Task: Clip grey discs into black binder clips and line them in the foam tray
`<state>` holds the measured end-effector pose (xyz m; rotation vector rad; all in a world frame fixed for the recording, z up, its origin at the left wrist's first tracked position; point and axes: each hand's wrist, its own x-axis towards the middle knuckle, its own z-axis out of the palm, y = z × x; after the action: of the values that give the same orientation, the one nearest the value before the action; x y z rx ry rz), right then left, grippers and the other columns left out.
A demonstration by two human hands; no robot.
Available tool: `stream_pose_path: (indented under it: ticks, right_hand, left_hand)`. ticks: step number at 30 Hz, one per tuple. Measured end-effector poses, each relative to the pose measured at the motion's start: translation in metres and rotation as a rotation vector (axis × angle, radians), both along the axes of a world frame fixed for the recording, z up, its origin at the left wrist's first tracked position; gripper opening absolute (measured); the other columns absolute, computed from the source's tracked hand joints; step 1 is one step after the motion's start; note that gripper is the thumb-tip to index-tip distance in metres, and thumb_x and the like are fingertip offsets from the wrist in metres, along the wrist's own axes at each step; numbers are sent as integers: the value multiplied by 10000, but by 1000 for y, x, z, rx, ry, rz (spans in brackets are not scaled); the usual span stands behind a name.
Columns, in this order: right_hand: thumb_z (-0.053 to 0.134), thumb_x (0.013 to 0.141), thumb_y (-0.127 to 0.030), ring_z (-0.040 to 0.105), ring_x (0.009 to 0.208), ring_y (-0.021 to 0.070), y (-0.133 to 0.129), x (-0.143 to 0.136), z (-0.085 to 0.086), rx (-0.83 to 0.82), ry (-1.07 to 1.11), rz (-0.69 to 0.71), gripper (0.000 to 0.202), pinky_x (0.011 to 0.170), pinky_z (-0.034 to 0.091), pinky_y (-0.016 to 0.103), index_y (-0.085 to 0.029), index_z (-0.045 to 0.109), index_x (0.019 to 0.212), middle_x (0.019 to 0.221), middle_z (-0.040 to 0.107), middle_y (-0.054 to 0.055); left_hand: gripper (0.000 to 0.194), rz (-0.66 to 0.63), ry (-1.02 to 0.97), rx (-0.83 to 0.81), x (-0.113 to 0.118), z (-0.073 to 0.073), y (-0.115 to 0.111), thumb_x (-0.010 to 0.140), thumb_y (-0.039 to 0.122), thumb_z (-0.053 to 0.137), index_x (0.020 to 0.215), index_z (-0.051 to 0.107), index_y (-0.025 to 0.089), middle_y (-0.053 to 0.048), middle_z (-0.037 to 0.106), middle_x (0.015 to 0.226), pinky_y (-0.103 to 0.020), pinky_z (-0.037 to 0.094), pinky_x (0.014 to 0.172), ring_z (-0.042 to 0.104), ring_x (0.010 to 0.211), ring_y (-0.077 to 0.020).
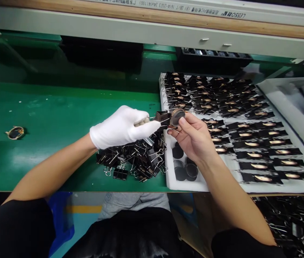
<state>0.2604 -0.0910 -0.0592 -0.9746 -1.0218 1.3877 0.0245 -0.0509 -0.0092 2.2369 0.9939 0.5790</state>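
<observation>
In a white glove, my left hand (126, 126) pinches the wire handles of a black binder clip (163, 117). Bare-skinned, my right hand (195, 134) grips a round watch case (177, 116) with a dark disc on its face, between thumb and fingers. The clip's jaw end meets the case's left edge; whether it bites on it I cannot tell. Below my hands lies a heap of black binder clips (141, 157). Dark round discs (178, 152) rest in the near left corner of the white foam tray (171, 181).
Rows of clipped watch cases (251, 144) fill much of the tray. A single watch case (15, 133) lies on the green table (60, 118) at left. A shelf bar (152, 34) crosses above the back. More clips (294, 222) sit below the table edge at right.
</observation>
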Motion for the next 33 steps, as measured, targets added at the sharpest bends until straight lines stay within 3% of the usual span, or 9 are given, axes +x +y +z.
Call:
stream_pose_path:
  ticks: [12, 21, 26, 30, 33]
  right_hand:
    - [939, 771, -458, 702, 774, 124, -1, 0, 0, 46, -51, -47, 268, 691, 642, 256, -270, 821, 921, 938, 769, 1]
    - [912, 802, -479, 713, 811, 169, -1, -2, -6, 118, -121, -82, 247, 770, 629, 332, -275, 831, 915, 901, 779, 8]
    - [911, 784, -506, 687, 794, 174, 0, -3, -4, 106, -135, -92, 272, 782, 622, 359, -277, 815, 894, 896, 764, 8]
    - [903, 755, -538, 725, 940, 214, 3, 3, -1, 16, -8, -90, 330, 828, 653, 391, -308, 780, 958, 1055, 777, 12]
    - [834, 814, -577, 737, 1035, 249, 6, 14, -2, -47, 52, -122, 323, 849, 661, 417, -314, 746, 979, 1090, 757, 19]
  left_hand:
    - [470, -8, 15, 6, 4, -4, -3, 983, 410, 538, 611, 347, 197, 62, 319, 562, -260, 266, 537, 306, 542, -75]
    - [480, 31, 7, -29, 9, -3, -7, 978, 421, 544, 608, 332, 202, 59, 320, 565, -265, 275, 531, 310, 534, -77]
    - [462, 18, 47, -23, 8, -6, -2, 1003, 478, 518, 638, 477, 198, 50, 431, 559, -276, 303, 548, 393, 531, -97]
    - [487, -52, 114, 100, -3, 7, 7, 1067, 493, 373, 793, 644, 195, -10, 594, 679, -308, 360, 630, 515, 626, -146]
    - [526, -49, 249, 138, -18, 24, 10, 1060, 539, 417, 688, 595, 212, -3, 539, 605, -320, 320, 604, 455, 562, -144]
